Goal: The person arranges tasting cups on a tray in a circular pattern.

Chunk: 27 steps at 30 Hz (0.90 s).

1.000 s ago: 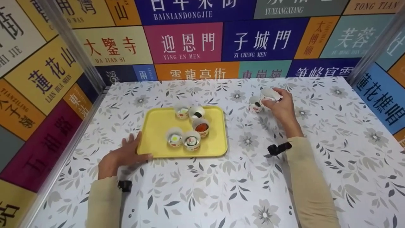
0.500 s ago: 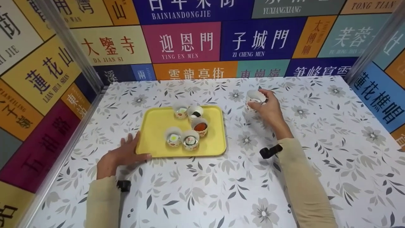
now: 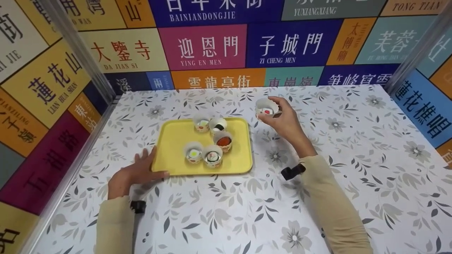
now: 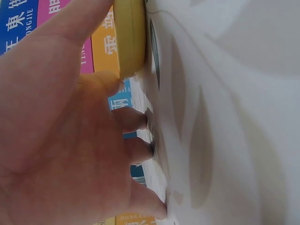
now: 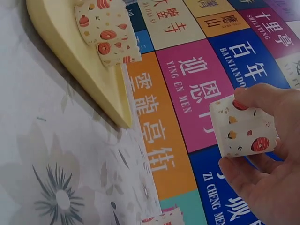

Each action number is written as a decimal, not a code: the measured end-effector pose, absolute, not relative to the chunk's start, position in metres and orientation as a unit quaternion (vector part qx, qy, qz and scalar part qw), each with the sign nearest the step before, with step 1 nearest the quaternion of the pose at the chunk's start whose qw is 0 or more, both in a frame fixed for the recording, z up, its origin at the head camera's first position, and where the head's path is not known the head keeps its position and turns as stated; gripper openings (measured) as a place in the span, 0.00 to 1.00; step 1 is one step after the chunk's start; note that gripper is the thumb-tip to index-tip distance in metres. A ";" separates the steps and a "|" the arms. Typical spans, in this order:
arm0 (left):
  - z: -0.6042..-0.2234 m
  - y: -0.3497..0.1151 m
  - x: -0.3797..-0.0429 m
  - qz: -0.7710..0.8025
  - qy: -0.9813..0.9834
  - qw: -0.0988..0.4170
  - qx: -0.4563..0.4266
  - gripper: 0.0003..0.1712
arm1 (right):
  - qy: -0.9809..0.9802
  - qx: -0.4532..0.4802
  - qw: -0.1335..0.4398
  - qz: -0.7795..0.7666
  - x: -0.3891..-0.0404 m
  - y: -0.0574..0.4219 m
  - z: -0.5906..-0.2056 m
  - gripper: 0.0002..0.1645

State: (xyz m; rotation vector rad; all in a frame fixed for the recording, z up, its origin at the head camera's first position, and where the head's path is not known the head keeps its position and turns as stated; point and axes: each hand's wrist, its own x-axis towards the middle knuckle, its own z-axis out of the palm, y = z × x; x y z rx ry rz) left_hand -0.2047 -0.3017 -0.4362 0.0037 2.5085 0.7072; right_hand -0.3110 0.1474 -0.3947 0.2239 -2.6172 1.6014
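My right hand (image 3: 289, 123) pinches a patterned paper baking cup (image 3: 261, 104) between thumb and fingers, above the table just right of the tray. A white piece with a red spot, like a small sushi roll, sits in it. The right wrist view shows the printed side of this held cup (image 5: 241, 131). My left hand (image 3: 137, 173) rests at the left end of the yellow tray (image 3: 173, 148), fingers spread and thumb by its front edge. In the left wrist view, fingertips touch the table and one finger touches the tray corner (image 4: 130, 42).
Several similar cups with sushi-like pieces, including an orange-topped one (image 3: 223, 143), stand on the tray's middle and right. Another cup (image 5: 164, 218) shows at the right wrist view's bottom edge; my right hand hides it in the head view. Sign-printed walls (image 3: 201, 46) enclose the floral table (image 3: 219, 211).
My right hand has carried the held cup leftward toward the tray, passing in front of the other cup on the table. My left hand and the tray have stayed in place.
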 end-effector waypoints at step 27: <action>-0.436 -0.302 -0.204 0.256 0.929 0.266 0.006 0.70 | -0.881 0.271 -0.053 0.384 -0.311 0.046 -0.385 0.42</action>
